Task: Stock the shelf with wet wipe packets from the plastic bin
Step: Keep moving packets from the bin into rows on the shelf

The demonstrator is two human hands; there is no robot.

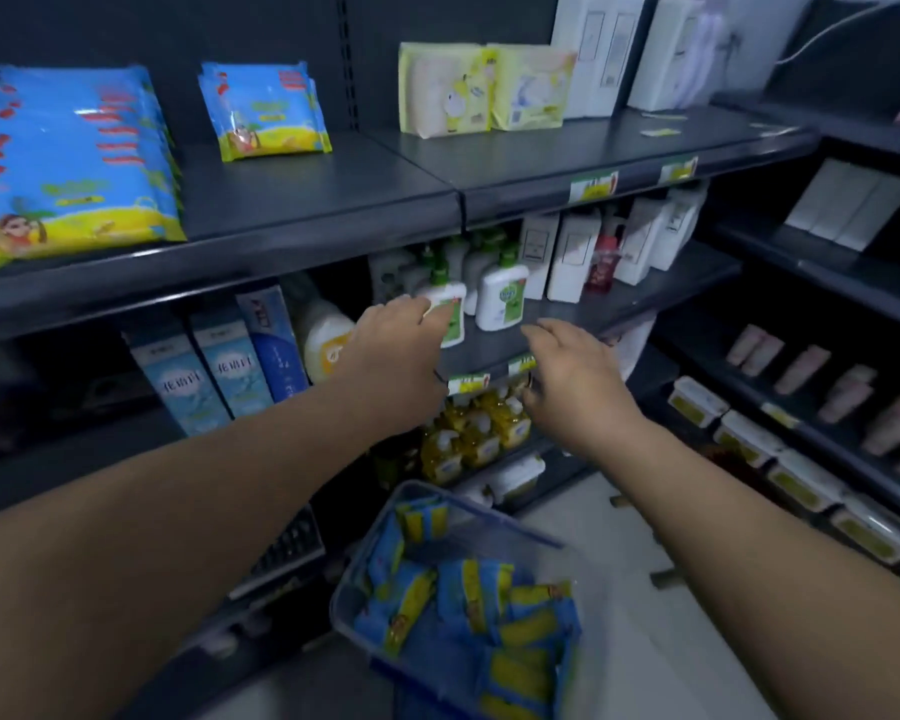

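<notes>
My left hand [393, 350] and right hand [575, 379] are both loose-fingered and empty, held out above the bin [484, 513]. Left fingertips overlap a soap bottle [455, 324]. Packets [474, 600] lie in the bin; more packets stand on the top shelf [307, 189].

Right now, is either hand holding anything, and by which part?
Nothing is held. The left hand and right hand are open and empty; the wet wipe packets lie in the plastic bin.
</notes>
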